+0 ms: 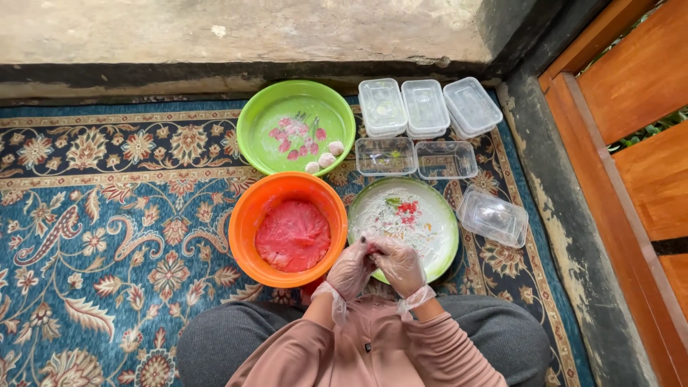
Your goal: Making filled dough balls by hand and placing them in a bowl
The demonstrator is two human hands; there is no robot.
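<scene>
My left hand (pixel 350 267) and my right hand (pixel 398 265), both in clear plastic gloves, meet over the near edge of a green-rimmed plate (pixel 446 228) dusted with white shreds. Together they press a small piece of pink dough (pixel 372 249), mostly hidden by the fingers. An orange bowl (pixel 244 222) just left of my hands holds a large lump of red-pink dough (pixel 293 234). Beyond it a green bowl (pixel 261 115) carries a few pale dough balls (pixel 326 159) on its near side.
Clear plastic containers (pixel 426 106) with lids stand in a row at the back, two open ones (pixel 416 158) in front, another (pixel 491 216) to the plate's right. All rests on a blue patterned carpet (pixel 107 215). A concrete step lies beyond, a wooden frame to the right.
</scene>
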